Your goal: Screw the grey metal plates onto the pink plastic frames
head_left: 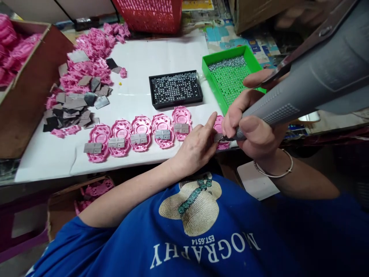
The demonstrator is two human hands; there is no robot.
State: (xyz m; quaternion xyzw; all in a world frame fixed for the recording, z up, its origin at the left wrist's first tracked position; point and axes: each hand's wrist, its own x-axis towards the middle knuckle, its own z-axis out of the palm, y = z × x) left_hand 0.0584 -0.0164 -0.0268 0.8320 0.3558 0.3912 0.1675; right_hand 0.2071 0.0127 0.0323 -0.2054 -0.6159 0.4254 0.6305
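Observation:
My right hand (pixel 253 127) is wrapped round a grey power screwdriver (pixel 288 92), its tip down at a metal plate on a pink plastic part (pixel 218 124) at the right end of the row. My left hand (pixel 197 144) is beside that part, index finger stretched out and the other fingers bent; whatever its fingertips touch is hidden. To its left, several pink parts lie in a row, each with a grey metal plate, among them the one nearest my left hand (pixel 182 115) and the leftmost one (pixel 101 134).
Behind the row are a black screw tray (pixel 175 100) and a green screw tray (pixel 211 82). Pink parts (pixel 95 44) and grey plates (pixel 72 104) are heaped at left, beside a cardboard box (pixel 31 84). A red basket (pixel 152 15) stands at the back.

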